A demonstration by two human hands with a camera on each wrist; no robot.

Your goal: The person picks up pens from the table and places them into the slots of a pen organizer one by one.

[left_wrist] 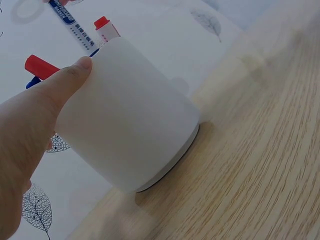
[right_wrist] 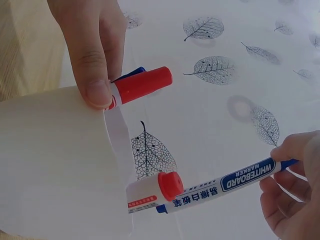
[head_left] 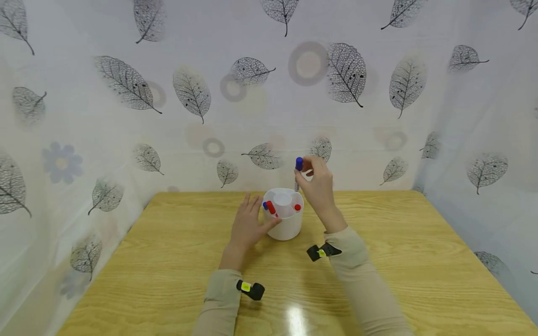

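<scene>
A white pen holder (head_left: 284, 229) stands upright on the table, with a round inner section at its middle. My left hand (head_left: 248, 225) holds its left side, thumb over the near rim. Beside that thumb, a red-capped marker (right_wrist: 145, 86) and a blue-capped marker (head_left: 265, 205) lean out of the holder. Another red-capped marker (right_wrist: 155, 192) stands at the right side of the holder. My right hand (head_left: 316, 183) pinches a blue whiteboard marker (right_wrist: 225, 186) near its blue cap. Its lower end is by the right rim; whether it is inside is unclear.
The wooden table (head_left: 168, 261) runs back to a pale curtain (head_left: 269, 112) with leaf prints, which also hangs along both sides. A black strap with a small camera (head_left: 323, 252) sits on my right wrist, and a similar strap (head_left: 251, 289) on my left.
</scene>
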